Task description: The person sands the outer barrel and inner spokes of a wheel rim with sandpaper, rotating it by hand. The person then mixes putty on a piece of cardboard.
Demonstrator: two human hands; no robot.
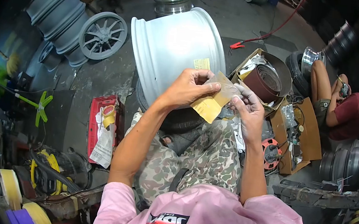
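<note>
Between my hands is a worn, creased piece of sandpaper (208, 108), with a brownish upper part and a yellow lower flap. My left hand (189, 88) pinches its upper left side between thumb and fingers. On the other side, my right hand (250, 107) has its dusty fingers closed on the right edge. Just beyond my hands, a large pale grey wheel rim (169, 44) lies on its side on a dark tire (183, 120). Another yellow piece of sandpaper (202, 64) rests on the rim's surface near my left hand.
A red crate (92, 128) holding tape and newspaper stands at left. At right are a box with a sandpaper roll (260, 79), a cardboard box of parts (313, 142) and a cable reel (271, 153). A seated person (352, 109) works farther right. Grey rims (59, 18) stack at left.
</note>
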